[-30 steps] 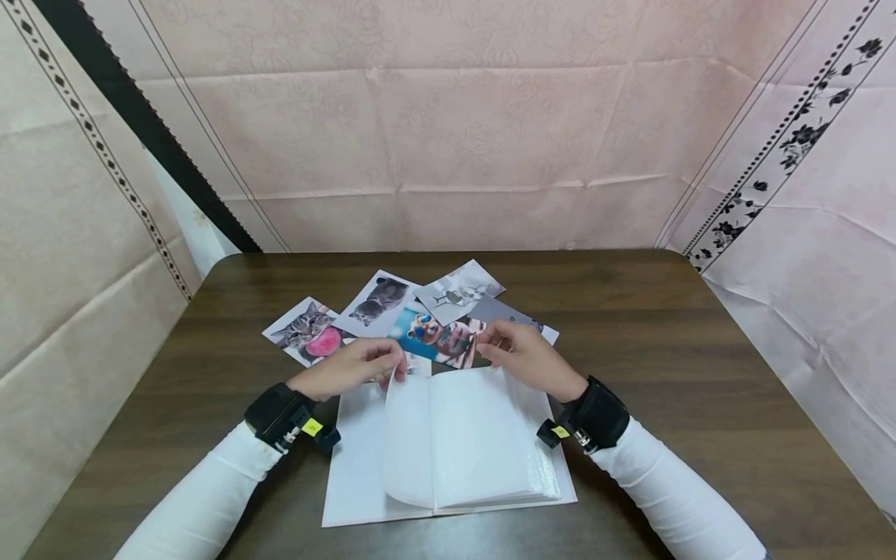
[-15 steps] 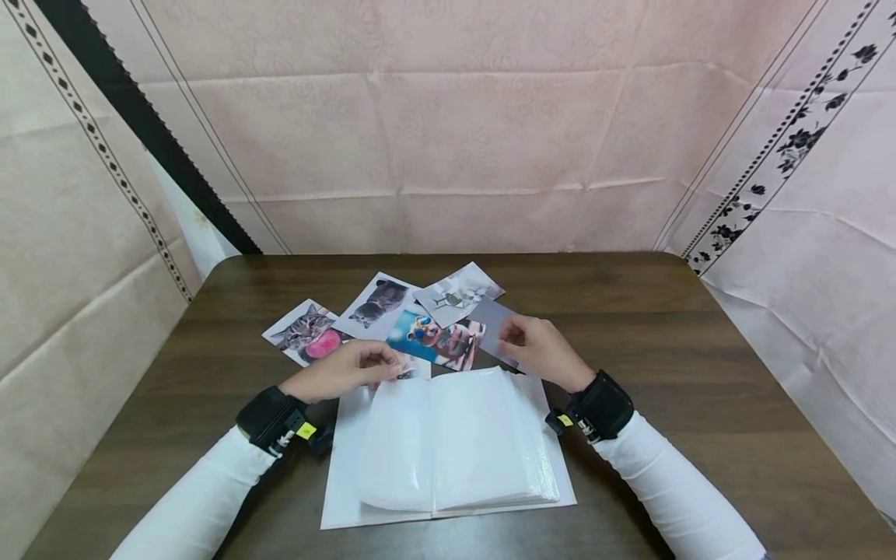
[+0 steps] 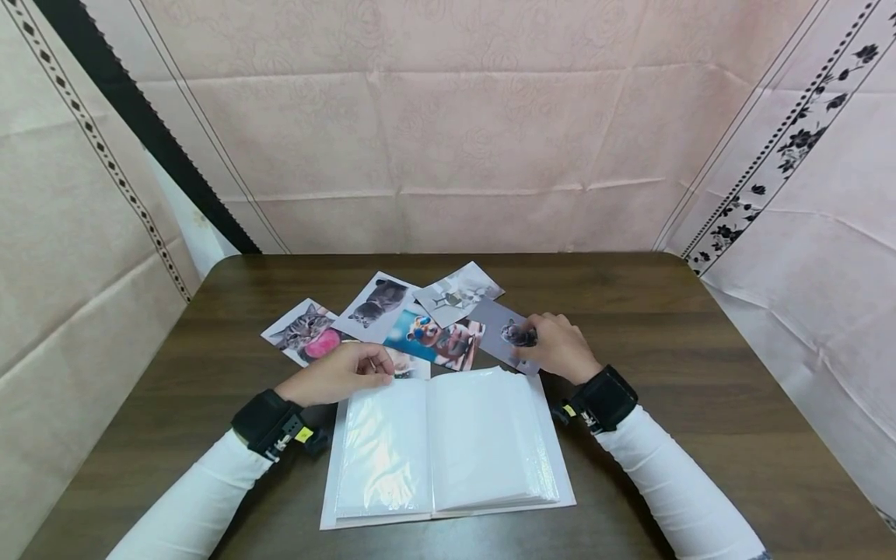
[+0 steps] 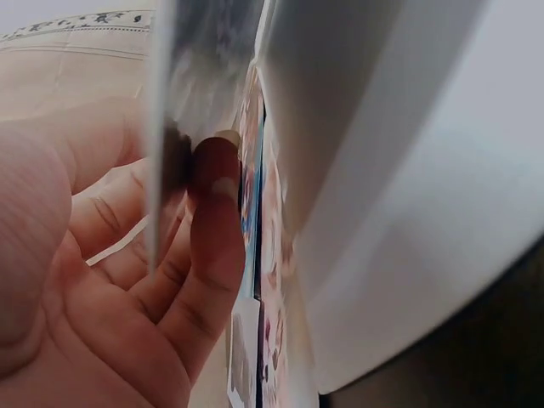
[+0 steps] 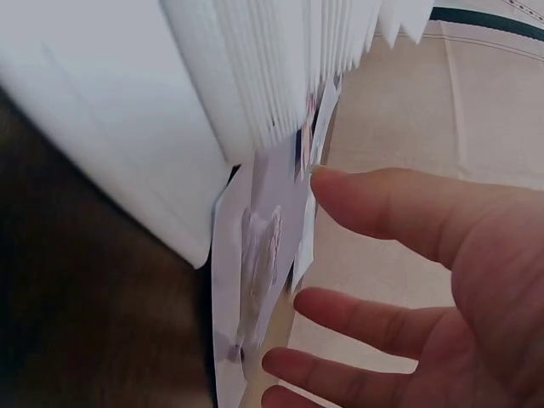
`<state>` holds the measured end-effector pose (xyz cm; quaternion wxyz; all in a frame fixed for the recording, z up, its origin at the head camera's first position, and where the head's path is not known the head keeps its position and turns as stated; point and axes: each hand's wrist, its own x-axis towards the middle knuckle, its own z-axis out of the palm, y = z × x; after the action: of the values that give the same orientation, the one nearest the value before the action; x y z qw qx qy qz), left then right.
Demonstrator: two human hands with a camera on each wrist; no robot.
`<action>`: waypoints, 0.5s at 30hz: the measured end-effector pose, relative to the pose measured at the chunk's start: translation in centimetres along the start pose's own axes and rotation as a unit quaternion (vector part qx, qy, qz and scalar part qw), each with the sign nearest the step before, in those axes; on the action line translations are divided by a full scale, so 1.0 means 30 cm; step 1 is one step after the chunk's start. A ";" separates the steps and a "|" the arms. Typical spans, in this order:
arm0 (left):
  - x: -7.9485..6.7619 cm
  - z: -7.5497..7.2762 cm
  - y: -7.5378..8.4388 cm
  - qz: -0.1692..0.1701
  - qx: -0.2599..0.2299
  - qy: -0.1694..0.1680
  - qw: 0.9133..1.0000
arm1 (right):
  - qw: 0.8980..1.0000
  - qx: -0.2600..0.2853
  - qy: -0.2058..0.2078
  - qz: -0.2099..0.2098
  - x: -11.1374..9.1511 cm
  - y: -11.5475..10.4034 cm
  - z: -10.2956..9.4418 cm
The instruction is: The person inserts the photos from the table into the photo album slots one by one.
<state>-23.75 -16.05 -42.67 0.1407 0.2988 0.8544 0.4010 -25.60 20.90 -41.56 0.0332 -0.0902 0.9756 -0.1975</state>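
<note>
A white photo album (image 3: 483,435) lies spread on the table, its clear-sleeved left page (image 3: 385,451) shiny. My left hand (image 3: 341,373) is at the top left corner of that page. In the left wrist view, the thumb and fingers of my left hand (image 4: 127,246) pinch the edge of the clear sleeve (image 4: 157,93). Beyond the album's top right corner, my right hand (image 3: 558,346) is over the right side of a grey kitten photo (image 3: 500,323). The right wrist view has my right hand (image 5: 408,280) with fingers spread, fingertips close to that photo (image 5: 280,195).
Several animal photos overlap behind the album: a cat with a pink ball (image 3: 304,334), a dark kitten (image 3: 378,303), a pale print (image 3: 458,294) and a blue one (image 3: 434,338). A partly covered photo (image 3: 413,365) lies by the album's top edge. Curtain-like cloth (image 3: 448,155) hangs behind the table (image 3: 630,295).
My left hand has moved left, and the album page has turned over to lie flat on the left. My right hand has moved right, from the blue photo to the grey kitten photo.
</note>
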 end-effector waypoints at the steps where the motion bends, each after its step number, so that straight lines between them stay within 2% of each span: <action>1: -0.001 -0.001 0.002 0.001 0.004 0.001 1.000 | 1.000 -0.002 0.001 0.005 0.002 0.001 0.000; 5: -0.003 -0.006 0.007 -0.001 0.022 -0.001 1.000 | 1.000 -0.021 -0.004 0.018 0.006 0.010 -0.002; 11: -0.005 -0.009 0.014 -0.015 0.039 -0.002 0.999 | 0.998 -0.060 -0.028 0.017 0.008 0.021 0.003; 15: -0.007 -0.010 0.015 -0.020 0.046 0.002 0.999 | 0.996 -0.085 -0.030 0.019 0.007 0.015 0.014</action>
<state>-23.55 -16.12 -42.13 0.1334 0.2873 0.8781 0.3587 -25.86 21.12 -42.13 0.0584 -0.0804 0.9889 -0.1101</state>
